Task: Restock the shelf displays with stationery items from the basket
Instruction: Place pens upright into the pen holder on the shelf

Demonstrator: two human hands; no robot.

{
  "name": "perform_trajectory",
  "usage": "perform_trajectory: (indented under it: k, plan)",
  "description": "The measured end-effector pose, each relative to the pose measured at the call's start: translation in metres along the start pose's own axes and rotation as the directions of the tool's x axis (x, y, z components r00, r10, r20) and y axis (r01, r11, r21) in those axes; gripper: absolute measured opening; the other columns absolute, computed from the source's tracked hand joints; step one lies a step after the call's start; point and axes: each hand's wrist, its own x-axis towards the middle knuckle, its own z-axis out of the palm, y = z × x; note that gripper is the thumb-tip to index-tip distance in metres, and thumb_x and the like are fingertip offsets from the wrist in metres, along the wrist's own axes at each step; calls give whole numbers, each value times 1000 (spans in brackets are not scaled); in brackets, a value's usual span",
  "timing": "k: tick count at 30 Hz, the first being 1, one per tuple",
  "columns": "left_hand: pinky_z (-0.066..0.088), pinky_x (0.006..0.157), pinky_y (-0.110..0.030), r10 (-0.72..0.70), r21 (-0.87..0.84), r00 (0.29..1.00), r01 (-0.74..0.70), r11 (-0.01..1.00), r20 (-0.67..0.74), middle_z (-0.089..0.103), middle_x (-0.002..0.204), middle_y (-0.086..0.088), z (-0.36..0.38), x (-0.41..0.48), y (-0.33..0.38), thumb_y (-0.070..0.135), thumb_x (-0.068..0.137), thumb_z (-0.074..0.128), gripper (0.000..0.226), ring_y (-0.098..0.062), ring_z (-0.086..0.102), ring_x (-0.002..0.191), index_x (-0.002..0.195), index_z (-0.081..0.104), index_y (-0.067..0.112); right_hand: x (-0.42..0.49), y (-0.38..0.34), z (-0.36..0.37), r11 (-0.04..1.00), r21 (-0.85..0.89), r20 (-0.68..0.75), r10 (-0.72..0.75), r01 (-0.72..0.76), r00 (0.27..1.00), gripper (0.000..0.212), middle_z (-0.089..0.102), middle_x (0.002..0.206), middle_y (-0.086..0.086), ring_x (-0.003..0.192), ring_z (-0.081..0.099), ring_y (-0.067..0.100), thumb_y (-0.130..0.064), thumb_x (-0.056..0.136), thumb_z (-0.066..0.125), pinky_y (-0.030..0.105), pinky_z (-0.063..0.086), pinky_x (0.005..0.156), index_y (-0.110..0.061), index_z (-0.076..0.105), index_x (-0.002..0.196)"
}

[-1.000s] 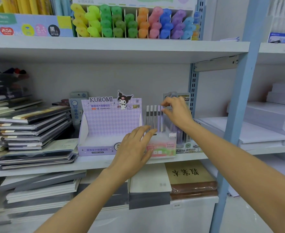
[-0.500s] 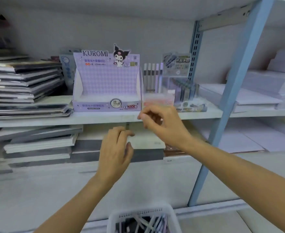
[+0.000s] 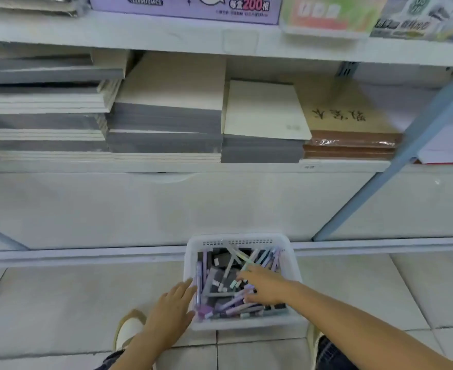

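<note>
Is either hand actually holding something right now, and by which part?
Nothing is held yet. The right hand spreads over the pens in the basket; the left hand touches its rim, fingers straight.

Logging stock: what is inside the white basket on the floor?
Loose pens, mostly purple and pastel, jumbled over dark flat items. The right hand reaches in, covering some; the bottom of the basket is hidden.
</note>
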Motion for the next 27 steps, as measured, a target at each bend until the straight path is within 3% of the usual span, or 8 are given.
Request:
perform_trajectory:
  k: [4,8,11,13,17,19,22,27]
  plan:
    - [27,113,-29,10,-4,999,-10,1000,-33,4,163,3,15,2,-7,36,100,43,55,-14,25,143,151,25,24,14,23,31,987,-115,-13,109,-110,994,54,42,138,12,121,47,29,-32,91,60,37,41,94,-13,39,137]
    - [37,110,-36,7,28,994,-4,1000,-107,30,155,-8,18,5,-4,24,93,59,46,-24,39,137,138,50,19,15,48,44,980,-143,-34,137,-140,990,51,45,139,14,125,44,29,-25,92,60,35,39,97,-8,40,136]
    - [57,83,-41,0,78,989,12,997,-148,63,124,-17,14,7,5,13,59,89,45,-34,65,106,101,73,15,18,56,46,987,-134,-28,82,-85,996,32,53,133,16,123,46,27,-10,93,54,31,37,90,-5,55,125]
    - [58,73,-42,1,107,979,22,994,-204,67,110,-17,12,11,10,11,46,94,45,-36,67,95,87,75,14,19,57,40,993,-75,-7,91,-91,996,23,62,119,18,111,56,29,-6,93,50,30,40,84,-3,65,112]
    - [56,70,-40,43,85,965,-21,996,-259,67,92,-10,7,20,18,10,52,92,33,-33,65,87,80,75,13,16,67,17,995,90,-101,48,-39,994,16,64,87,17,84,61,31,-7,94,52,33,36,68,-4,63,83]
    - [55,66,-36,116,88,964,-98,991,-238,67,80,-3,6,25,25,12,56,91,26,-28,64,80,75,74,16,12,73,8,992,125,-99,19,-7,995,14,65,87,14,81,61,29,-12,95,54,34,42,69,-3,64,90]
    - [51,74,-32,171,3,972,-173,985,-159,67,90,-2,10,37,37,14,79,75,11,-25,61,88,90,73,14,11,77,1,986,163,-89,-19,33,996,16,63,80,11,70,57,24,-16,97,52,34,45,67,-5,64,95]
    - [39,98,-29,66,-209,997,-56,976,39,55,124,-3,33,64,56,37,96,53,38,-20,48,117,127,56,16,16,77,2,944,327,-189,21,43,982,16,47,66,0,59,43,15,-9,94,51,26,35,59,-8,55,78]
